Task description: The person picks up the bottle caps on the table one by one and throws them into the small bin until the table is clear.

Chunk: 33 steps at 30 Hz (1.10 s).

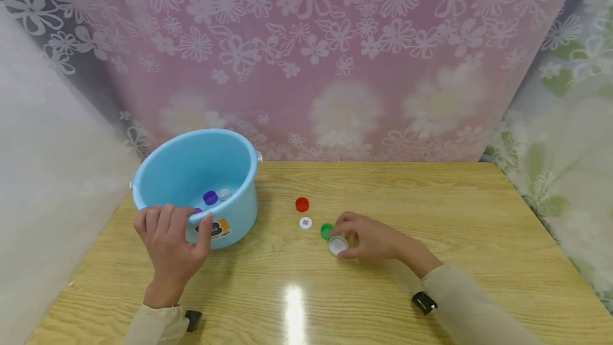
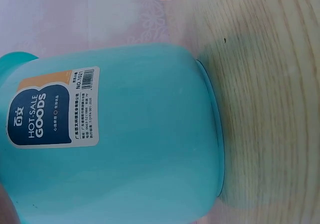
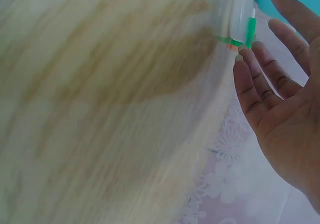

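A light blue bucket (image 1: 244, 214) stands at the left of the wooden table. My left hand (image 1: 174, 238) grips its near rim, fingers over the edge and thumb outside. Inside lie purple caps (image 1: 209, 197) and a whitish cap (image 1: 224, 195). My right hand (image 1: 366, 236) is low over the table, thumb and fingertips around a white cap (image 1: 338, 246). In the right wrist view its fingers (image 3: 267, 79) are spread, close to that cap (image 3: 241, 19). A green cap (image 1: 326, 231) is right beside it. Farther left lie a small white cap (image 1: 305, 223) and a red cap (image 1: 301, 204).
The wooden table (image 1: 431, 196) ends at a pink flowered curtain (image 1: 306, 68) behind. Pale cloth hangs at both sides. A printed label (image 2: 55, 109) is on the bucket's near wall. Black wrist straps (image 1: 424, 303) sit at the sleeves.
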{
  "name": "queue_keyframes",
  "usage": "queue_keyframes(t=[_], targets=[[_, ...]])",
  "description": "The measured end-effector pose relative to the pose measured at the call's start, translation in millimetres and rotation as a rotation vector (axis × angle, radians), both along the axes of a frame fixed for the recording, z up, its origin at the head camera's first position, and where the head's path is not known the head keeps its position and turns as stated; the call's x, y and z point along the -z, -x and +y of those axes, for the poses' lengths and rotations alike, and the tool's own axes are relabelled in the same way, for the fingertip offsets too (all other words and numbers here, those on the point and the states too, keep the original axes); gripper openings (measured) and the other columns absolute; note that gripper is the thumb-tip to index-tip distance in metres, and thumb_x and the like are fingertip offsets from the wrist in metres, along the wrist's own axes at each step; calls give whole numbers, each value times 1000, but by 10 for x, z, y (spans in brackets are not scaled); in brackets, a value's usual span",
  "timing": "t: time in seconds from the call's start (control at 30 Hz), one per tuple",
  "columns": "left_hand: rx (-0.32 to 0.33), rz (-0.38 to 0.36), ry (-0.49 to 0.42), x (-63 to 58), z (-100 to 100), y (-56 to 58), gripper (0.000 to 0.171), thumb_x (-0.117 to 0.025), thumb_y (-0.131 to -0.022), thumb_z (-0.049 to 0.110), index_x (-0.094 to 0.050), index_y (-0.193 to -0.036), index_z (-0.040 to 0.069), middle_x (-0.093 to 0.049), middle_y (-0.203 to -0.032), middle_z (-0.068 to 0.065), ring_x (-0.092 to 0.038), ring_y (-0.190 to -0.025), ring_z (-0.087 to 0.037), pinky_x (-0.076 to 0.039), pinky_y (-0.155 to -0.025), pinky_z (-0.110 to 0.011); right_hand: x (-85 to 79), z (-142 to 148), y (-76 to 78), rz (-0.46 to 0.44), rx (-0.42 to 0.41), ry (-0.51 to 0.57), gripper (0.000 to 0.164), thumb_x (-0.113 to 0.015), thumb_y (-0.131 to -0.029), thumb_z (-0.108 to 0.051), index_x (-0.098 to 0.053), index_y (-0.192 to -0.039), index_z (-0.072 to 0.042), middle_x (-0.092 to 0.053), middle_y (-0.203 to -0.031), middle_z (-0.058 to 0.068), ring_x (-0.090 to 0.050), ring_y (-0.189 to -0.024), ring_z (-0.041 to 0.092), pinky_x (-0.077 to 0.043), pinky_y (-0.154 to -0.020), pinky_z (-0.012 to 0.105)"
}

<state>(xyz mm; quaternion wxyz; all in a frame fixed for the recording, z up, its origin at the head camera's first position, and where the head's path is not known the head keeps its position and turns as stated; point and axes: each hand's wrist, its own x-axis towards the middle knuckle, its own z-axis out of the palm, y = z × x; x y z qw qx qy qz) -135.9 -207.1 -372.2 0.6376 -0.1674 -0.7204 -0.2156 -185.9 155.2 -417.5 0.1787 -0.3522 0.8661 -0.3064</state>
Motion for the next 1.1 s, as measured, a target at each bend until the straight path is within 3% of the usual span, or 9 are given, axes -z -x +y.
queue_keyframes(t=[0.4,0.67,1.1], targets=[[-2,6,0,-11,-6,1,51,-54,-91,45,-50,-67,1,-39,-59,-12,-35,-63,-36,-23,-76,-52,97,-44,-9,69,-23,-44,33,-73,-85,-25,-67,-117,-25,-51,-114,-8,-52,-98,11,-47,-82,31],[1,9,-1,-15,-1,-2,50,-54,-91,45,-49,-67,1,-39,-59,-12,-35,-63,-36,-23,-76,-52,87,-57,3,44,-28,-26,31,-73,-85,-23,-66,-115,-22,-53,-111,-5,-52,-95,13,-47,-80,32],[7,-7,4,-22,-9,-12,50,-53,-91,44,-49,-66,2,-39,-59,-11,-36,-64,-36,-23,-77,-52,66,-73,-17,83,-55,-31,28,-71,-86,-16,-65,-113,-19,-53,-111,-4,-52,-92,12,-47,-78,30]])
